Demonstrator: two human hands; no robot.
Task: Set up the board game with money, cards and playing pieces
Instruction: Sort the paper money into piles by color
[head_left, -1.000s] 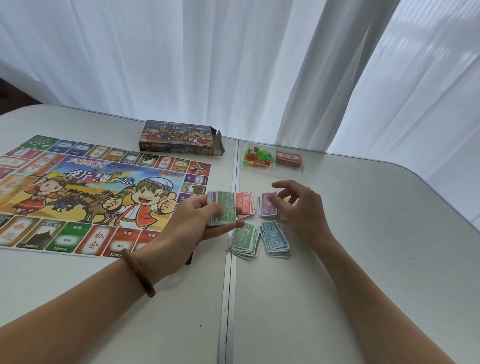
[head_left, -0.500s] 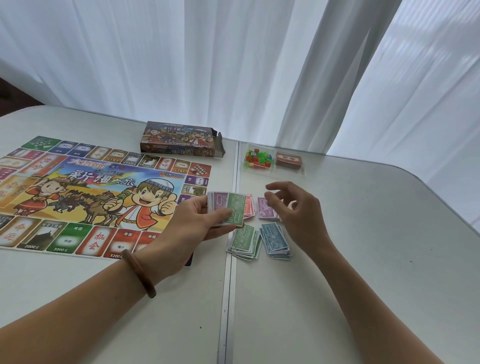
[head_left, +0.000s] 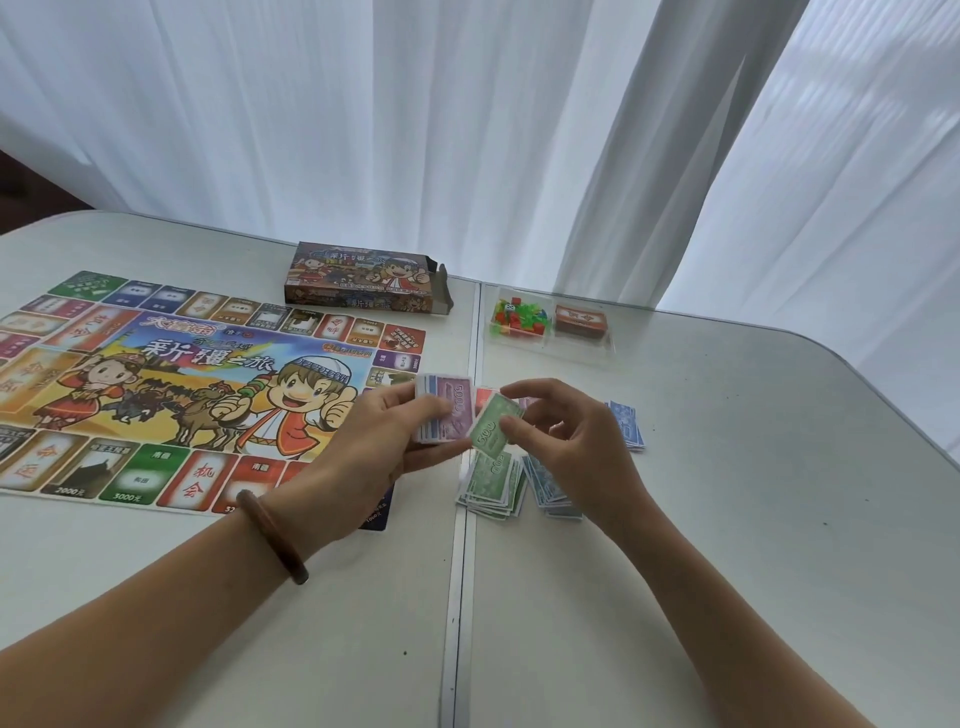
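The colourful game board lies flat on the left of the table. My left hand grips a stack of play money with a purple note on top. My right hand pinches a green 500 note beside that stack. Under my hands lie sorted piles on the table: a green pile, a blue-grey pile, another blue pile to the right, and a red pile, mostly hidden.
The open game box sits behind the board. A clear tray at the back holds coloured playing pieces and a brown card deck. A seam runs down the table's middle. White curtains hang behind.
My right hand came back from the purple pile to the stack in my left hand and took hold of the green note, exposing a purple note on top.
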